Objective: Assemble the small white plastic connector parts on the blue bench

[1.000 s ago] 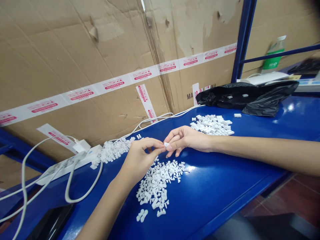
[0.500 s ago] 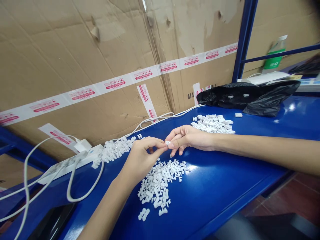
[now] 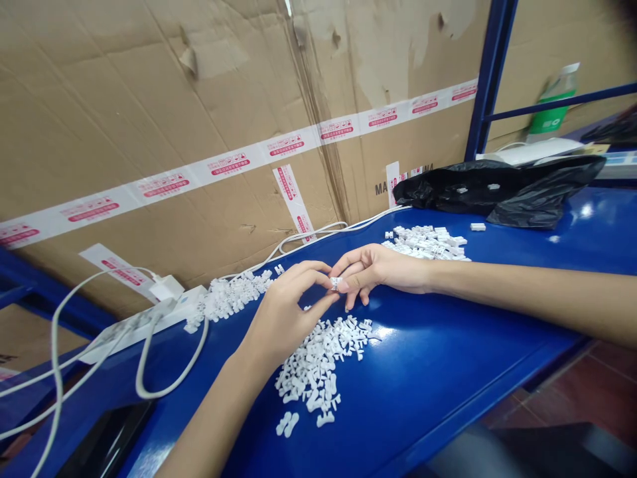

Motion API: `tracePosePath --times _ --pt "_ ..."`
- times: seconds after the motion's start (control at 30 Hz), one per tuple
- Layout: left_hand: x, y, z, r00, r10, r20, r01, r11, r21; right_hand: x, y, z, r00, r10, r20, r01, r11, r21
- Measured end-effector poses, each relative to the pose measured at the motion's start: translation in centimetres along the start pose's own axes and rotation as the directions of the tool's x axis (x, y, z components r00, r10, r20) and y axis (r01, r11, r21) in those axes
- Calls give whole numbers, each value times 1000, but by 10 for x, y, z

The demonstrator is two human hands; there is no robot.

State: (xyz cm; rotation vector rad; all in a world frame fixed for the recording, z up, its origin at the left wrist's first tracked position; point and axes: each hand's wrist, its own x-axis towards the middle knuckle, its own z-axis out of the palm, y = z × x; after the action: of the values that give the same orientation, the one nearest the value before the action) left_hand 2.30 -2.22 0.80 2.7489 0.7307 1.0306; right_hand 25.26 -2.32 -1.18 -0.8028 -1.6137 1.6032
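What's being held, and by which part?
The right hand pinches a small white piece by its right end; whether the left hand touches it is unclear.

Cardboard wall [image 3: 223, 99], blue frame [image 3: 489, 79], glossy blue tabletop [image 3: 423, 358], reddish floor [image 3: 587, 392]

A white power strip [image 3: 124, 330] trailing cables [image 3: 139, 375] lies near taped brown cardboard [image 3: 239, 79], while a green-labeled bottle [image 3: 549, 121] stands behind a blue rail [image 3: 607, 93], beyond a crumpled black plastic bag [image 3: 527, 202].

The person's left hand [image 3: 283, 302] and right hand [image 3: 385, 269] were bare, with slender fingers [image 3: 351, 257]. The left forearm [image 3: 223, 398] and right forearm [image 3: 522, 291] were slim, smoothly tapered and uncovered to the frame's edges.
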Motion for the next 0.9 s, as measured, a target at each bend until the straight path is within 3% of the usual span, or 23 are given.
tracePosePath --times 0.27,0.43,0.53,0.63,0.77,0.9 --pt "1 5 1 999 53 -14 -54 996 -71 -2 -3 0 999 -32 41 33 999 -28" --pt "0 4 1 997 -54 -52 54 999 -11 -2 -6 0 999 -42 33 45 995 -85" --pt "-2 -3 -2 990 -120 -71 122 992 29 -3 -11 -8 997 -76 12 77 974 -211" --pt "-3 -12 -5 987 -144 -73 149 986 71 -8 -20 -20 991 -20 130 65 932 -356" --pt "-4 -17 -4 988 -143 -57 148 986 83 -16 -30 -28 949 79 304 93 855 -510" --pt "-4 -15 -1 992 -118 -31 120 992 43 -16 -29 -21 931 35 362 188 806 -561"
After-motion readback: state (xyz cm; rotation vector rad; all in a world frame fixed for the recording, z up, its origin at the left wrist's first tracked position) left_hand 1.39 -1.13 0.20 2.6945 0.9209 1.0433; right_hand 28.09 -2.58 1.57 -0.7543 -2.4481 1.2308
